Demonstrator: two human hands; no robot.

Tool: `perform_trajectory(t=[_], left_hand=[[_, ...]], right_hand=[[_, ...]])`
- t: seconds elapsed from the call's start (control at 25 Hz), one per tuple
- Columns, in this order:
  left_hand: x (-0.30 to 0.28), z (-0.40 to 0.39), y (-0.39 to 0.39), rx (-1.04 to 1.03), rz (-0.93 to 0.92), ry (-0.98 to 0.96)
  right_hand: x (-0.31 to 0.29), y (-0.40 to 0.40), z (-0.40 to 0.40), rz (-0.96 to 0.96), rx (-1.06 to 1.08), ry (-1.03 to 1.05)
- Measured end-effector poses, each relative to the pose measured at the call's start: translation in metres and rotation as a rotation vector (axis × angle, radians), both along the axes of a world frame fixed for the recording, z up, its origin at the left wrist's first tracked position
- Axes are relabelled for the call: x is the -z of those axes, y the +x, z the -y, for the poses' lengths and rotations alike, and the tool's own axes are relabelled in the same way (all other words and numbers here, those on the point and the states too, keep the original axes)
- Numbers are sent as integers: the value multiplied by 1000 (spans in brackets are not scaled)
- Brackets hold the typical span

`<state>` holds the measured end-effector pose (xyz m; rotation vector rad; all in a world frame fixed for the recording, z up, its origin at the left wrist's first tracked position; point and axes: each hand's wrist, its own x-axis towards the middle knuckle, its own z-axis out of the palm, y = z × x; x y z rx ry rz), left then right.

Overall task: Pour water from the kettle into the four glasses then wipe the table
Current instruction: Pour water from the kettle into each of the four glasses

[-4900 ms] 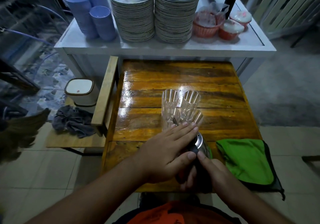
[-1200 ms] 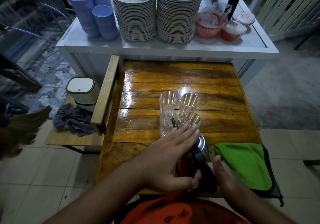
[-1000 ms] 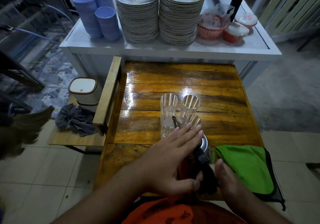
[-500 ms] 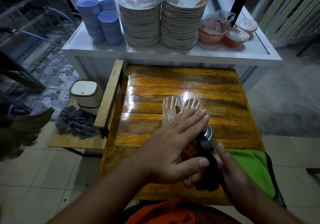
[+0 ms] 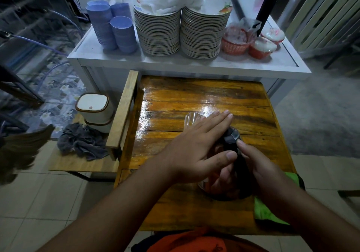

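We see both hands on the kettle (image 5: 232, 137) near the front edge of the glossy wooden surface (image 5: 204, 99). The left hand (image 5: 196, 150) lies flat over the kettle's top, fingers stretched forward and thumb pressed toward the dark handle, resting on it rather than gripping. The right hand (image 5: 261, 171) is wrapped around the handle from the right side, thumb on top. Just beyond the left fingers one ribbed glass (image 5: 190, 120) shows; the other glasses are hidden behind the hand. A green cloth (image 5: 265, 212) lies at the front right corner, partly under the right forearm. Behind the wooden surface, a white counter (image 5: 194, 66) carries two stacks of plates (image 5: 181, 31) and stacked blue cups (image 5: 111, 27).
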<state>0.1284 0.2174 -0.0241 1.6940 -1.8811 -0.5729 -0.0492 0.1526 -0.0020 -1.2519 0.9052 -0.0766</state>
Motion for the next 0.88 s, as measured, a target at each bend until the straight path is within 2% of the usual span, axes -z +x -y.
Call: perform_trajectory(t=[0.52, 0.88], left_hand=[[-10, 11, 28, 49, -140, 251], [-50, 36, 44, 77, -90, 459]], right_hand=[[-20, 18, 20, -170, -127, 84], [-28, 23, 38, -206, -170, 150]])
